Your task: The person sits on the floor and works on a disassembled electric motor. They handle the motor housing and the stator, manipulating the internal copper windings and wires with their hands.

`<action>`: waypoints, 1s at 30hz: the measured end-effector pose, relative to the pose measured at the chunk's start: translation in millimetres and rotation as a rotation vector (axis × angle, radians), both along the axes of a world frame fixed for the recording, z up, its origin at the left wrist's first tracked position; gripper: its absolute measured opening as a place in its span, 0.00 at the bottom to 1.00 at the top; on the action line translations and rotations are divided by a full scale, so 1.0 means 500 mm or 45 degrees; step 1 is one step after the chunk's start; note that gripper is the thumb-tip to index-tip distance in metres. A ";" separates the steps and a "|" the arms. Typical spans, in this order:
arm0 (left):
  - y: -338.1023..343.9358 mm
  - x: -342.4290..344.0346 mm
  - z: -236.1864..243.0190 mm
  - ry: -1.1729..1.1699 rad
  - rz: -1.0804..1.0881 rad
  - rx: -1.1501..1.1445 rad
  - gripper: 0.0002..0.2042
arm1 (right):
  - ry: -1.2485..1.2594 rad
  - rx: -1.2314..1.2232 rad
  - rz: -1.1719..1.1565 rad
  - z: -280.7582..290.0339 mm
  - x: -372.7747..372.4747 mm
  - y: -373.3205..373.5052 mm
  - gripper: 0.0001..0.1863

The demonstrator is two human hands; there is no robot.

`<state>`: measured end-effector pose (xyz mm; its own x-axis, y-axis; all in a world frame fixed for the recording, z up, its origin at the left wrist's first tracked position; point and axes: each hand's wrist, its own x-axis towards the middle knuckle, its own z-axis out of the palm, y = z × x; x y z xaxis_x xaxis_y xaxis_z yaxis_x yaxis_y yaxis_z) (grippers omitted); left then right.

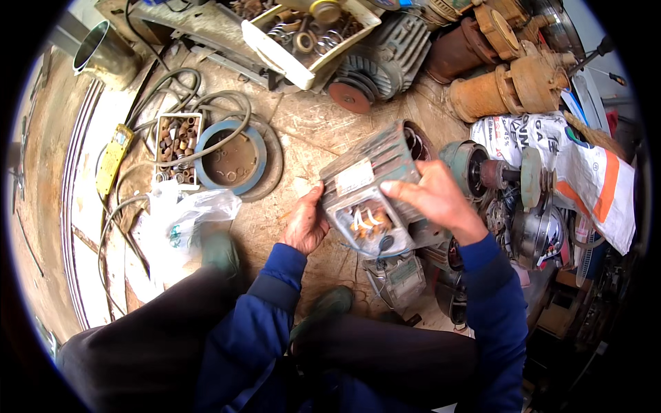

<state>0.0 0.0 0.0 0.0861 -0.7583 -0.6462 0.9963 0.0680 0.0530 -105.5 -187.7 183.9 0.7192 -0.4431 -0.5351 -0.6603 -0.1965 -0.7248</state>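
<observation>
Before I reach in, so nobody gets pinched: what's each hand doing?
Left hand: holding the ribbed motor housing at its left edge.
Right hand: gripping its right side.

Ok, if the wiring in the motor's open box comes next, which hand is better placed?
Probably the right hand: its thumb lies by the open box's upper rim, near the wiring, while the left hand is at the motor's left side.

A white sack (599,184) on the right is bearing large dark lettering (527,129) and smaller red print, with folds interrupting the lines. A pale rectangular label (354,177) is lying on the finned motor housing (391,157), its print appearing too small to read. A clear plastic bag (187,219) is showing creased, illegible green print.
</observation>
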 end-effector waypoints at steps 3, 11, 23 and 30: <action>-0.003 -0.026 0.025 0.102 0.065 -0.110 0.21 | 0.143 0.015 -0.055 0.029 0.026 -0.049 0.20; -0.055 0.016 0.058 -0.019 -0.008 -0.214 0.15 | 0.214 -0.091 -0.218 -0.028 0.060 -0.204 0.27; -0.104 0.042 0.052 -0.243 -0.189 -0.249 0.14 | 0.108 0.517 -0.821 -0.187 -0.104 -0.274 0.25; -0.094 0.039 0.109 -0.512 -0.273 -0.109 0.22 | 0.068 0.344 -0.824 -0.157 -0.063 -0.235 0.24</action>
